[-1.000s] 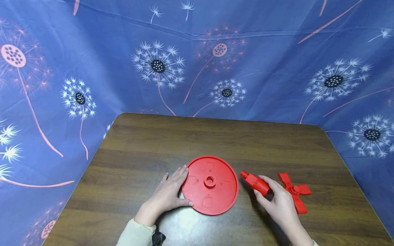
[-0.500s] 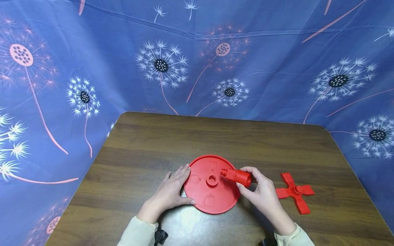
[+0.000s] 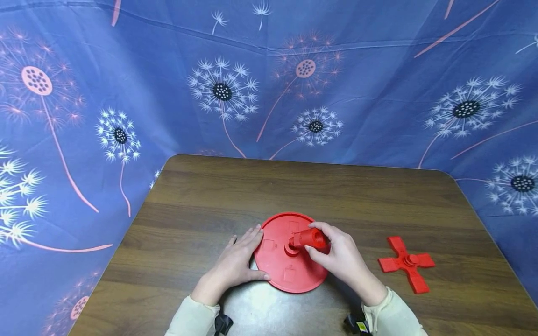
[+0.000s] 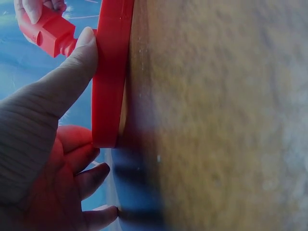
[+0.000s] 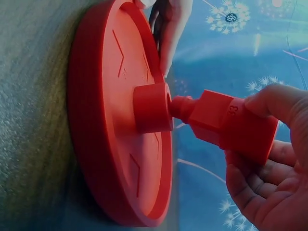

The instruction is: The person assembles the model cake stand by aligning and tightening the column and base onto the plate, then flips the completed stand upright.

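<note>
Peg tilted at socket, cross head-view only

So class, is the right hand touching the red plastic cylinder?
Touching: the right wrist view shows the right hand gripping the cylinder around its wide end.

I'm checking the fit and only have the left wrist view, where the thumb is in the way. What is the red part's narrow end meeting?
Observer: The narrow end of the red part is at the mouth of the raised collar on the disc; how far in, I can't tell.
Operator: Any other piece out of my view?
Observer: A red cross-shaped piece lies on the table, to the right of the right hand.
Operator: Anything sticking up on it?
Observer: Yes, a short round stub at its centre.
</note>
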Demonstrator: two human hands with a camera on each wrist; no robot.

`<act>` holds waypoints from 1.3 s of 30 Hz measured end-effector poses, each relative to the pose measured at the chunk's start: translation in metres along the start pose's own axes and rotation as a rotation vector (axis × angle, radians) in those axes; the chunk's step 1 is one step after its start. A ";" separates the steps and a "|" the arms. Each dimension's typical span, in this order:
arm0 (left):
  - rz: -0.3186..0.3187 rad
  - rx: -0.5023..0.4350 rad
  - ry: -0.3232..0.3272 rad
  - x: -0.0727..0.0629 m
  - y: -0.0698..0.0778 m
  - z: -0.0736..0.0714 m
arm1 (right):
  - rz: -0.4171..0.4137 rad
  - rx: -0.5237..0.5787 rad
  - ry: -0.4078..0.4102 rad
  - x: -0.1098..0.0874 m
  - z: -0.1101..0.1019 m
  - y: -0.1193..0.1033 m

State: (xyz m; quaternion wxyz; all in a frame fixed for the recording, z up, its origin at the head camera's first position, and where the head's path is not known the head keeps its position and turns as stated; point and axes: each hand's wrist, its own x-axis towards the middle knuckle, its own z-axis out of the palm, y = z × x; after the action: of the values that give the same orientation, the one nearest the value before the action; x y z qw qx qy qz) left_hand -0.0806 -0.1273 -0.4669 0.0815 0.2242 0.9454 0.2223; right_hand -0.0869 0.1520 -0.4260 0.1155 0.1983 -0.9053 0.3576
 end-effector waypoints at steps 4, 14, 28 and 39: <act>0.003 -0.002 0.002 0.000 0.001 0.000 | -0.027 -0.043 -0.045 0.004 0.001 -0.002; 0.002 0.001 0.005 0.000 0.001 0.000 | -0.089 -0.116 -0.112 0.014 0.006 -0.010; 0.007 0.004 0.014 0.001 -0.002 0.003 | -0.031 0.075 -0.079 0.012 0.025 -0.005; 0.008 0.002 0.021 0.001 -0.001 0.001 | -0.012 0.001 0.103 0.005 0.045 -0.008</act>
State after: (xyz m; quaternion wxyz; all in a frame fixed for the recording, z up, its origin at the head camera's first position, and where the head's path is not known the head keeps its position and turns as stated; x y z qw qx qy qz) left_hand -0.0820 -0.1272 -0.4690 0.0705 0.2259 0.9454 0.2242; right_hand -0.0913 0.1140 -0.4519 0.1638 0.1852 -0.8968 0.3669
